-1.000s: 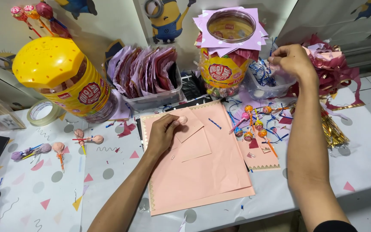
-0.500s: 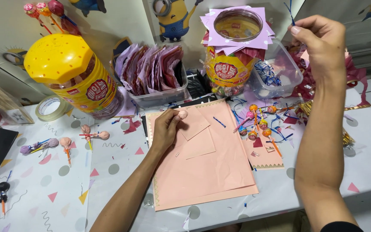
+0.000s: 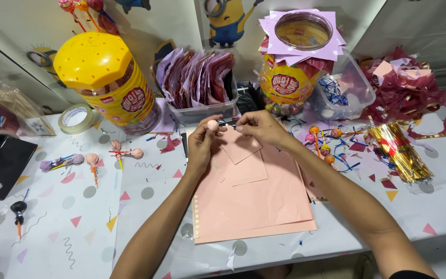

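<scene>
- At our left, the yellow-lidded jar [image 3: 104,77] and finished wrapped lollipops [image 3: 93,160] lie on the table [image 3: 145,186].
- Our left hand [image 3: 202,142] pinches a pink-wrapped lollipop [image 3: 212,124] over the pink paper [image 3: 254,201].
- Our right hand [image 3: 260,126] has its fingers closed on the stick, probably tying it; next calls for a steady twist.

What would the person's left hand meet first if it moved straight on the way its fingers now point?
Probably the clear tub of folded wrappers: the left hand, holding a wrapped lollipop, points away toward it. Depth is hard to judge.
</scene>
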